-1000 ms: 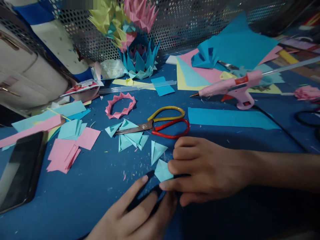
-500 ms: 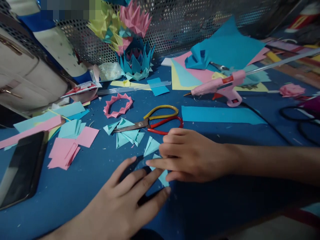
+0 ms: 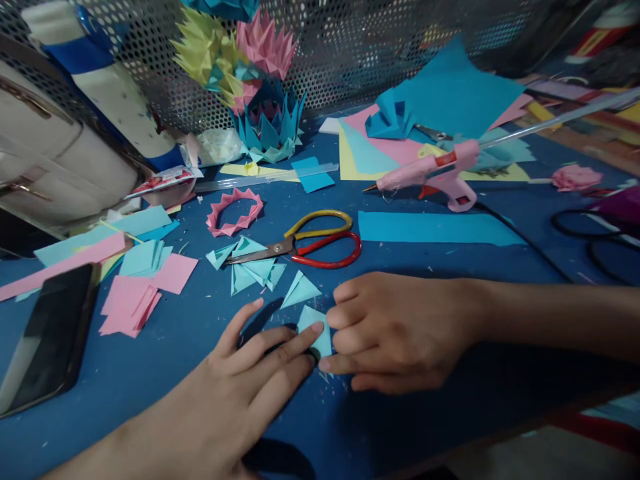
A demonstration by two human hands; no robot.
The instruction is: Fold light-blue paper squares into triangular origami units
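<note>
Paper (image 3: 306,320) | left hand (image 3: 235,393) touching | right hand (image 3: 405,333) at its edge | scissors (image 3: 280,248) apart

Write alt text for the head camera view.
The left hand touches a light-blue paper on a blue table, the right hand curled at the paper's edge. Scissors lie across folded triangles beyond; a phone sits left, a pink glue gun right.
</note>
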